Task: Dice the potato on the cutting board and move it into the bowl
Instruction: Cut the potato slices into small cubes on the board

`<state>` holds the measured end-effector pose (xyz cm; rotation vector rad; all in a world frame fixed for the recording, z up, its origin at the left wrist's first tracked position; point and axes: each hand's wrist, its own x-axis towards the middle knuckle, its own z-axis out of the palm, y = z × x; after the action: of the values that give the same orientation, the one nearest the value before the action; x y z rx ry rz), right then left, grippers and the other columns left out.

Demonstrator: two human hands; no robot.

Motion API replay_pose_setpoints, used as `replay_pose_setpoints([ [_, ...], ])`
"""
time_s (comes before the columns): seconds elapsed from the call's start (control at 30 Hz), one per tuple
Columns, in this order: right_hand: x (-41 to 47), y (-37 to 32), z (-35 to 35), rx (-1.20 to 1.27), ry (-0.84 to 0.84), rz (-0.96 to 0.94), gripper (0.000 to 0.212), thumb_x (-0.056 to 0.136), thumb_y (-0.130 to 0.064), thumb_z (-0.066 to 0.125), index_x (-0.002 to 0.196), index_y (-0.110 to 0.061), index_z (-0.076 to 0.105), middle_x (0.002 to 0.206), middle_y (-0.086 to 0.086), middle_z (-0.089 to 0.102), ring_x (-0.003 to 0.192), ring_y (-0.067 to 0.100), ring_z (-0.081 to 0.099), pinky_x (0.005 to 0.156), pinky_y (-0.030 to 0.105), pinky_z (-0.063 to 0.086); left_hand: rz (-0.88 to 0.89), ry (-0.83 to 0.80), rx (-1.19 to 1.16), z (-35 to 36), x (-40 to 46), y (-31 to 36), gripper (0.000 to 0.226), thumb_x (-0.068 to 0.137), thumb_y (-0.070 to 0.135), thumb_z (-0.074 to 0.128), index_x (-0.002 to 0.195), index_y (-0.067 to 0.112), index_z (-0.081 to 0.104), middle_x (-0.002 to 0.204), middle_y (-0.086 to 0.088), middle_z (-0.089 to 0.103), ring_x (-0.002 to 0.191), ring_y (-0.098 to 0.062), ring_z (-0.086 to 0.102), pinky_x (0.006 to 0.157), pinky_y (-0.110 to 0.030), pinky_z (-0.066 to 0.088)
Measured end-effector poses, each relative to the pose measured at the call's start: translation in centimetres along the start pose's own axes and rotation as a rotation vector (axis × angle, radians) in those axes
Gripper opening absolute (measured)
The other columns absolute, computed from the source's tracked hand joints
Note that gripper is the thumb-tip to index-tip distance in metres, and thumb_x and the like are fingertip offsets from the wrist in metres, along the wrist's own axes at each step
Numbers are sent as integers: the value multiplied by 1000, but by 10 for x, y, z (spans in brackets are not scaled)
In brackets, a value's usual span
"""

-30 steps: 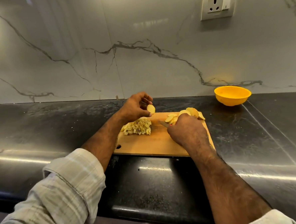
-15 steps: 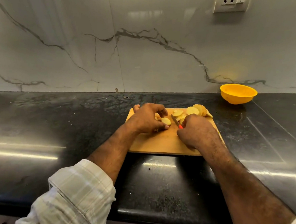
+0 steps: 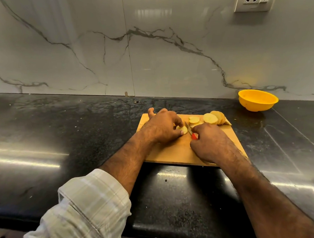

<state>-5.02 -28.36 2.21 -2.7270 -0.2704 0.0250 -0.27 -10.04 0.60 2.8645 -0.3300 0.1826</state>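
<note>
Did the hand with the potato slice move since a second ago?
Yes. The left hand came down from above the cutting board, pressing its potato slice flat beside the knife.

The cutting board (image 3: 178, 153) lies on the counter (image 3: 60, 131), a little right of the middle, well in front of the wall (image 3: 156, 54). Both hands are over the board: the left hand (image 3: 163, 127) on its left half, holding a potato slice (image 3: 182, 129) down on the wood, and the right hand (image 3: 210, 142) just beside it, gripping a knife (image 3: 190, 130) whose blade lies against the slice's right side. More potato slices (image 3: 210, 118) lie along the board's far right corner (some overlap). The bowl (image 3: 257, 100) stands on the counter behind and right of the board, near the wall. A socket (image 3: 253, 3) sits on the wall above the bowl.
</note>
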Motion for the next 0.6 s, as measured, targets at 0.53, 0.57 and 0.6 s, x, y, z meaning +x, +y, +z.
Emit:
replay_pose_setpoints([
  [0.53, -3, -12, 5, -88, -46, -6, 42, 91, -24, 71, 132, -22, 66, 106, 0, 60, 96, 18, 57, 77, 29, 55, 18, -33, 13, 2, 4, 5, 20, 97, 49, 69, 114, 42, 77, 132, 19, 60, 142, -14, 40, 121, -70, 3],
  [0.57, -3, -12, 5, -84, -48, -11, 43, 91, -24, 71, 134, -21, 65, 107, 0, 61, 97, 18, 57, 79, 30, 55, 16, -32, 11, 2, 4, 5, 19, 97, 49, 69, 113, 42, 78, 131, 19, 61, 142, -14, 41, 121, -70, 3],
  [0.6, -3, -12, 5, -73, -52, -12, 45, 91, -23, 71, 136, -22, 64, 112, 1, 64, 98, 18, 58, 81, 30, 56, 16, -31, 12, 2, 4, 5, 19, 97, 49, 69, 112, 41, 78, 130, 19, 61, 141, -14, 41, 121, -69, 4],
])
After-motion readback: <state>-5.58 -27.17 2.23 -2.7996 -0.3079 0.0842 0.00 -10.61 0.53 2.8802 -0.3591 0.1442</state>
